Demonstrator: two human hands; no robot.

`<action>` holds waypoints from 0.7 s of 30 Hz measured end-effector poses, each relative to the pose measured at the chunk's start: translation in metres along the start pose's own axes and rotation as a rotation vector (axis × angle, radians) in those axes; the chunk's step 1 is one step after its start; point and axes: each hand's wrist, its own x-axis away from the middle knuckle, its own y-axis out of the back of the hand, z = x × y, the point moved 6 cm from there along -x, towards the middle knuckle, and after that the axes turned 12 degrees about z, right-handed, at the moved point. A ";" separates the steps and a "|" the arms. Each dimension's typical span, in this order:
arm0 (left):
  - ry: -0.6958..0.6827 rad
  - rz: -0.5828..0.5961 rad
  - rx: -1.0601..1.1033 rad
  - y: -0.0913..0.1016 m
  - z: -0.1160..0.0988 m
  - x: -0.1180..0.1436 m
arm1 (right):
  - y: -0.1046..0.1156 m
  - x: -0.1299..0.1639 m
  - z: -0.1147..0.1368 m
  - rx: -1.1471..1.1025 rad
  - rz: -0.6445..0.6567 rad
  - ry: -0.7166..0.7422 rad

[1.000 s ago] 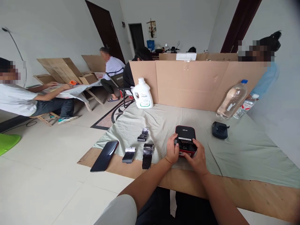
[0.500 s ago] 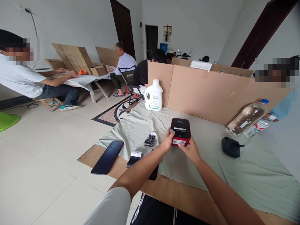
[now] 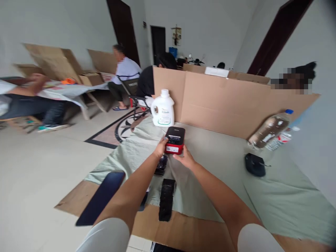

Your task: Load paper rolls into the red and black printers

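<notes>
Between my two hands is a small red and black printer [image 3: 175, 136], a boxy device with a white label on its near side. My left hand [image 3: 159, 148] grips its left side, thumb near the top edge. My right hand [image 3: 187, 159] is closed against the right side and lower near corner. Partly behind my left hand lies a dark, shiny strip [image 3: 161, 169]. Closer to me, a long black strip [image 3: 167, 199] hangs past the cloth's edge. A dark smartphone [image 3: 101, 197] lies to the left, partly covered by my left forearm.
A white jug [image 3: 163, 111] stands beyond the printer, before a cardboard screen [image 3: 215, 105]. To the right are a large tilted bottle [image 3: 271, 130], a smaller water bottle [image 3: 279, 140] and a black device [image 3: 254, 165]. Green cloth [image 3: 210, 182] covers the board. Several people sit around.
Both hands have carried the printer farther away, toward the white jug. The view has shifted, and the long black strip, mostly hidden by my left arm before, now shows.
</notes>
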 end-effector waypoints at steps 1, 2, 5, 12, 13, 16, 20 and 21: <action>0.039 -0.046 -0.026 0.000 -0.002 0.004 | 0.008 0.007 -0.008 0.102 0.020 -0.041; 0.081 -0.104 -0.055 0.001 -0.004 0.010 | 0.021 0.014 -0.018 0.212 0.033 -0.094; -0.001 -0.209 -0.227 -0.007 -0.030 0.040 | 0.095 0.038 -0.058 0.424 -0.026 -0.283; -0.235 0.560 -0.558 -0.135 -0.063 0.138 | 0.287 0.123 -0.155 0.519 -0.203 -0.866; -0.201 0.643 -0.582 -0.153 -0.059 0.150 | 0.297 0.143 -0.168 0.512 -0.171 -1.079; -0.147 0.812 -0.669 -0.193 -0.049 0.181 | 0.298 0.184 -0.186 0.441 -0.059 -1.322; -0.219 1.059 -0.796 -0.211 -0.046 0.211 | 0.281 0.205 -0.179 0.411 -0.025 -1.266; -0.233 1.099 -0.822 -0.210 -0.046 0.216 | 0.277 0.208 -0.175 0.411 -0.022 -1.262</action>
